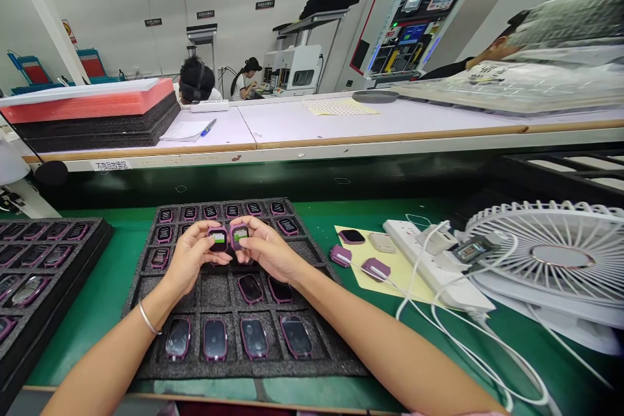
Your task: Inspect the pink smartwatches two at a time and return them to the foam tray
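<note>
My left hand (191, 258) is closed on a small purple-framed watch body (218, 239) with a lit green and white screen. My right hand (266, 250) pinches a second watch body (239, 234), also lit. Both are held side by side above a black foam tray (149, 364). The tray's pockets hold several more purple watch bodies with dark screens, such as one in the front row (215, 339). A silver bangle (147, 320) sits on my left wrist.
A second foam tray (73, 260) of watches lies at the left. On the right are a yellow sheet (394, 276) with loose watch bodies, a white power strip (429, 266) with cables, and a white fan (560, 253). Two people sit beyond the white bench (390, 123).
</note>
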Available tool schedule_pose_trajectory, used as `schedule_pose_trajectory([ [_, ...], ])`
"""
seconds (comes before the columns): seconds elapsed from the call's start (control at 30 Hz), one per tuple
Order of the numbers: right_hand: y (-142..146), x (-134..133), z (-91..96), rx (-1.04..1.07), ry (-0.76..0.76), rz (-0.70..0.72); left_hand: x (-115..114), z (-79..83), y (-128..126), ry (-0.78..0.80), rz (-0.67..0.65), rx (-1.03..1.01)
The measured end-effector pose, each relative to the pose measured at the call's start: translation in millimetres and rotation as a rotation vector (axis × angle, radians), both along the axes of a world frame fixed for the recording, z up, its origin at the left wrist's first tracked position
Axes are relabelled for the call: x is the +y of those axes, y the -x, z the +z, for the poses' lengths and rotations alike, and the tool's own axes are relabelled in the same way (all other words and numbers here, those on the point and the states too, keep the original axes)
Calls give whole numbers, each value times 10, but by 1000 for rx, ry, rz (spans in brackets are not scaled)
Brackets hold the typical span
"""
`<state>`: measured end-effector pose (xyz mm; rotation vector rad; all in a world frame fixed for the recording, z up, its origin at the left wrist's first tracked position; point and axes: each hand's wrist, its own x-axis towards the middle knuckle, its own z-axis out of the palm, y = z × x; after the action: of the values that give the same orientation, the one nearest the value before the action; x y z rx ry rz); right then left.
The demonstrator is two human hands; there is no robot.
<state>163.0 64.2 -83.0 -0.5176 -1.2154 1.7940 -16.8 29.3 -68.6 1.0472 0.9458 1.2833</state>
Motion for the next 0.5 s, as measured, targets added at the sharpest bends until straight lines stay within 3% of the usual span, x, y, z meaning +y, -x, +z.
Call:
schedule_pose_trajectory([
  [0.5,16,9,-15,-37,-11,-36,-17,10,-6,-19,-32,19],
])
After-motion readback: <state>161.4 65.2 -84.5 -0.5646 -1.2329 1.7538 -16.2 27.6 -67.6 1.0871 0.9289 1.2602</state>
